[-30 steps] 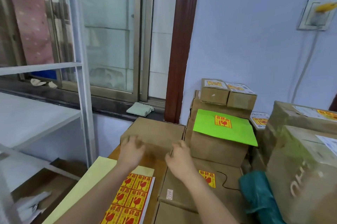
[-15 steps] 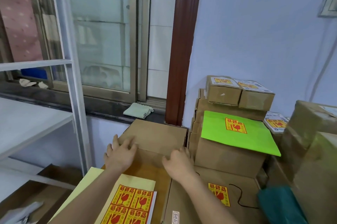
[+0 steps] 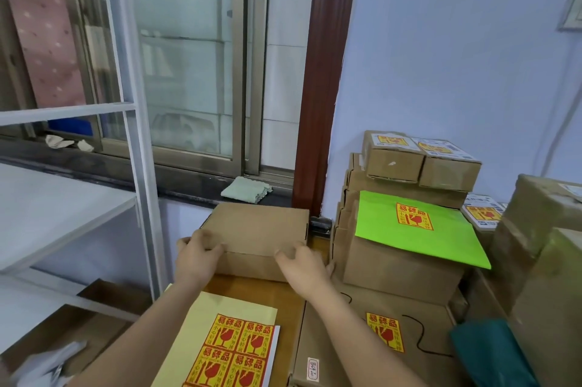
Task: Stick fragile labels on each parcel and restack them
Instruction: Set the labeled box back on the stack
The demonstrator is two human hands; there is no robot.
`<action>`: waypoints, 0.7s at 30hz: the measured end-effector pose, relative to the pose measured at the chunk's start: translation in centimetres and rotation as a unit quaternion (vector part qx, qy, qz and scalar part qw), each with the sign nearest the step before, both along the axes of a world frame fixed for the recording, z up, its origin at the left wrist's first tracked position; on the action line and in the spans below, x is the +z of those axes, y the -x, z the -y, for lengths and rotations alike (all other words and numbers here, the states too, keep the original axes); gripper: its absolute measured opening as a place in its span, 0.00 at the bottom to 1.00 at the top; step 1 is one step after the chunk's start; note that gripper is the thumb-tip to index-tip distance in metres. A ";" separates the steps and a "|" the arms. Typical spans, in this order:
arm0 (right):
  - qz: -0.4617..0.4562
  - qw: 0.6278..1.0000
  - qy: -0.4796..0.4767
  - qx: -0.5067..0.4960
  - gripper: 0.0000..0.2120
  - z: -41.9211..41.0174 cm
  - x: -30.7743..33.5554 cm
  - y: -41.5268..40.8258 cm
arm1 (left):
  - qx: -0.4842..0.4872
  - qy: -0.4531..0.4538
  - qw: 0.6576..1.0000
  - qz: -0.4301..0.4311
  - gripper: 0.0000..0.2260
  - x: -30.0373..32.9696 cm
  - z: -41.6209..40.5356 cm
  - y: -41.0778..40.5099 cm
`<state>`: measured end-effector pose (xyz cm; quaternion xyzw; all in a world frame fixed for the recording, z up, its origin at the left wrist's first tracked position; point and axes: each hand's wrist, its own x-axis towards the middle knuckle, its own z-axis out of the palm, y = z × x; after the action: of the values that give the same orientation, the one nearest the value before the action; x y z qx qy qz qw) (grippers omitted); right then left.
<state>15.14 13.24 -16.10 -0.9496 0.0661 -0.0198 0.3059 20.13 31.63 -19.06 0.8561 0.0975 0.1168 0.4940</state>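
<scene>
Tabletop: both grips (curled) on parcel (image 3: 256, 229)

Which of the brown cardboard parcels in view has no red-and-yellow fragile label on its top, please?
The flat brown cardboard parcel gripped by both hands, left hand and right hand; its top is bare, unlike the labelled neighbours.

Both hands, left (image 3: 196, 256) and right (image 3: 304, 267), sit at the near corners of the plain box (image 3: 256, 229), which fills the far end of the counter (image 3: 252, 292). A strip of bare wood lies open between that box and the label sheet (image 3: 233, 345) nearer in. To the right the way is blocked: a stack of cartons (image 3: 400, 263) topped by a green envelope (image 3: 419, 229) stands just beside the box, with a narrow gap between. Behind it rise the window sill (image 3: 189, 178) and the brown frame post (image 3: 324, 103). On the left a white shelf upright (image 3: 138, 166) stands close by the counter edge.
</scene>
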 end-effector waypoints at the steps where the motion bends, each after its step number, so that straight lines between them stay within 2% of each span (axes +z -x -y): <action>1: 0.016 1.000 -0.011 0.003 0.26 -0.1 0.3 0.2 | 0.003 0.015 1.000 0.011 0.21 0.2 0.0 0.4; 6: 0.098 0.990 -0.099 0.017 0.24 -0.7 2.0 1.9 | 0.023 0.077 0.994 0.079 0.23 2.6 0.1 2.6; 10: 0.166 0.971 -0.169 0.024 0.26 -0.9 4.2 4.7 | 0.038 0.111 0.985 0.125 0.25 5.1 0.0 5.4; 15: 0.233 0.942 -0.241 0.008 0.23 -0.2 6.7 9.4 | 0.038 0.164 0.971 0.171 0.27 7.3 -0.1 10.1; 21: 0.269 0.928 -0.256 -0.027 0.10 1.1 8.4 15.6 | 0.063 0.217 0.952 0.205 0.31 9.2 1.5 16.2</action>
<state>-0.41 12.11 -7.68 -0.7959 0.0098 -0.2653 0.5442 3.97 30.16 -9.83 0.6777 0.0710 0.2969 0.6690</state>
